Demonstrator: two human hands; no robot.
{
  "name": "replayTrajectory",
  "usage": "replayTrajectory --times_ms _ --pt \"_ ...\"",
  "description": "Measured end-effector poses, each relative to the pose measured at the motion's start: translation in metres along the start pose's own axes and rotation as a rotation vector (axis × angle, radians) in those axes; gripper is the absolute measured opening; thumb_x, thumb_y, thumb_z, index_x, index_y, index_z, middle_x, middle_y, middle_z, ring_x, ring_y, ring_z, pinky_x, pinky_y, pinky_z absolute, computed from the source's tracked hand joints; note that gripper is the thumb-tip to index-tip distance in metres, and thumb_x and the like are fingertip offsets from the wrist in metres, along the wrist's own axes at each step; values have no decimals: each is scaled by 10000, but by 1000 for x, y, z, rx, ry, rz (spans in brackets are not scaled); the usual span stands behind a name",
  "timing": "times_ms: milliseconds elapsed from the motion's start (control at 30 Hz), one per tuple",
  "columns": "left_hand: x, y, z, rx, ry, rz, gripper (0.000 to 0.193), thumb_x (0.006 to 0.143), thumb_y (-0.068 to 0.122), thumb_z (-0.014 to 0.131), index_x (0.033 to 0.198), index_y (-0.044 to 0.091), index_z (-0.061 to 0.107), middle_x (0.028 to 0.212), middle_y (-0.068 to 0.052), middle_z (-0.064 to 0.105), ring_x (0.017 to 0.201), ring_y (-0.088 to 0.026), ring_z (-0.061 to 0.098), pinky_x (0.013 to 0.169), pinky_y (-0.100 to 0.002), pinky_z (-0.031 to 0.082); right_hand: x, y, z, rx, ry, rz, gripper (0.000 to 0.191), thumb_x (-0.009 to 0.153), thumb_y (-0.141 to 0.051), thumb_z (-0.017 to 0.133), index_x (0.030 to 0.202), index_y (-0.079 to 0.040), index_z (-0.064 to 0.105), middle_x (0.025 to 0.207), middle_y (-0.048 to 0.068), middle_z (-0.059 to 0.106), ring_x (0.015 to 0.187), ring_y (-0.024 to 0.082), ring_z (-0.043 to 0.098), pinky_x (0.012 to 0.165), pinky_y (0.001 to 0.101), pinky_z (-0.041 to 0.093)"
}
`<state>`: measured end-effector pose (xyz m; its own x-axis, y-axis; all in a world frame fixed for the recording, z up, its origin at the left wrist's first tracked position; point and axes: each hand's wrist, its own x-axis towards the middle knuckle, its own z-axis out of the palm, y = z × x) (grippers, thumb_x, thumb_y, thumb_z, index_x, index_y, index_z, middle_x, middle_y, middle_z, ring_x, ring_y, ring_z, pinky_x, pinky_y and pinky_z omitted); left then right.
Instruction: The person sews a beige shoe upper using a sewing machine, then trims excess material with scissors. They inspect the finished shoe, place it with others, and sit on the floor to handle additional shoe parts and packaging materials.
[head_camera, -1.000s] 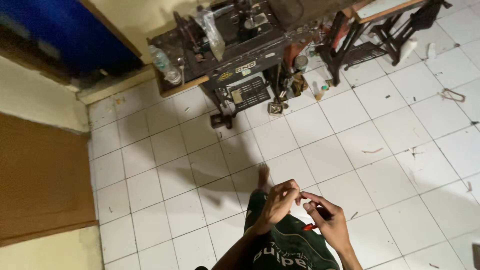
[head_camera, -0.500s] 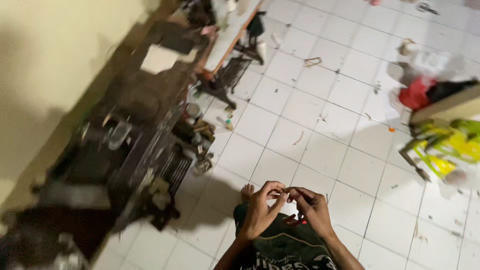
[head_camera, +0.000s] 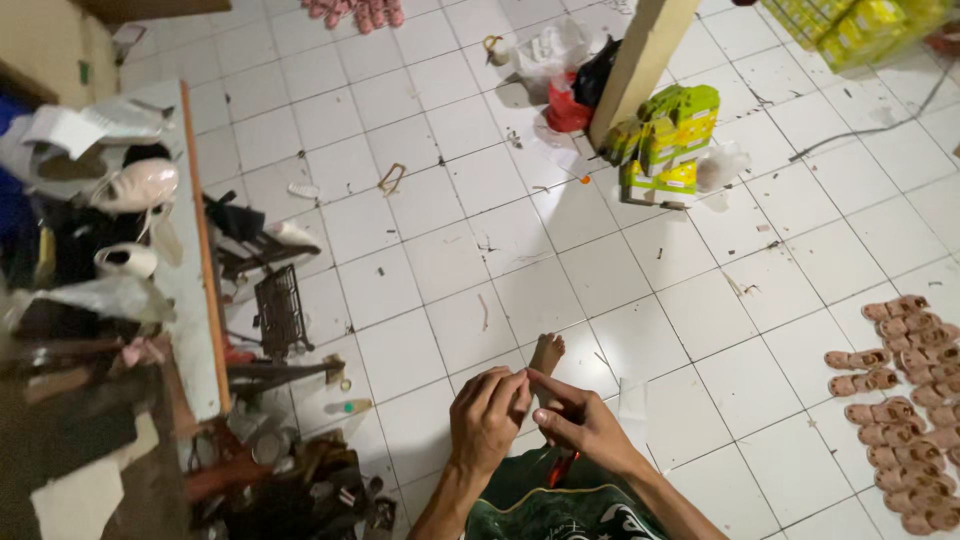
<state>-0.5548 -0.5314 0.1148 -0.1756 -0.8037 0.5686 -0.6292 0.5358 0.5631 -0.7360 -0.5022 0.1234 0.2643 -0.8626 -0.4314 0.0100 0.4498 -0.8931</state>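
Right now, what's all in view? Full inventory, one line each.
Boxes: a stack, yellow-green, by a wooden post.
Bags: several, white, red, black, left of post.
Sole-shaped pieces: many, brown, rows at right.
Treadle: one, black, under worktable at left.
Floor: white tiles.
Red object: one, under the hands, kind unclear.
Foot: one, bare.
Left hand, right hand: fingertips meeting; anything pinched is too small to tell.

White tiled floor (head_camera: 640, 300), yellow-green packs (head_camera: 665, 145), rows of brown soles (head_camera: 905, 410), plastic bags (head_camera: 560, 70)
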Motion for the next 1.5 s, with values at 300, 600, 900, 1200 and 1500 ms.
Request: replayTrajectory --times_ms 300,600,900,1200,1500 --pt "139 -15 96 -10 -58 -29 201 750 95 786 922 64 685 969 -112 734 913 -310 724 771 -403 591 101 -69 -117 -197 -27 -113 682 925 -255 730 1528 -46 488 784 7 690 674 77 610 645 260 522" --pt "247 -26 137 48 60 0 202 724 59 763 880 68 636 860 -81 666 992 -314 714 834 -433 586 173 -140 -187 -99 -181 -20 715 891 -271 691 1565 -132 496 618 2 602 548 86 519 461 272 413" --pt "298 -67 168 33 79 45 243 665 37 765 862 75 628 864 -82 669 978 -295 724 889 -486 572 245 -145 -212 186 -5 62 538 920 -286 652 1401 -44 657 565 -2 492 421 101 400 416 255 327" --pt "356 -118 194 -447 -263 -271 117 826 46 728 827 21 613 812 -108 704 894 -278 743 768 -399 584 306 -165 -232 160 387 6 247 915 -145 764 993 88 746 654 15 566 481 77 374 437 274 281" --pt "422 -146 214 -952 -678 -574 241 988 167 638 1166 7 657 976 -89 717 933 -144 689 877 -288 564 341 -188 -218 311 696 26 280 937 -200 672 1104 -24 812 643 21 572 480 66 394 439 256 275"
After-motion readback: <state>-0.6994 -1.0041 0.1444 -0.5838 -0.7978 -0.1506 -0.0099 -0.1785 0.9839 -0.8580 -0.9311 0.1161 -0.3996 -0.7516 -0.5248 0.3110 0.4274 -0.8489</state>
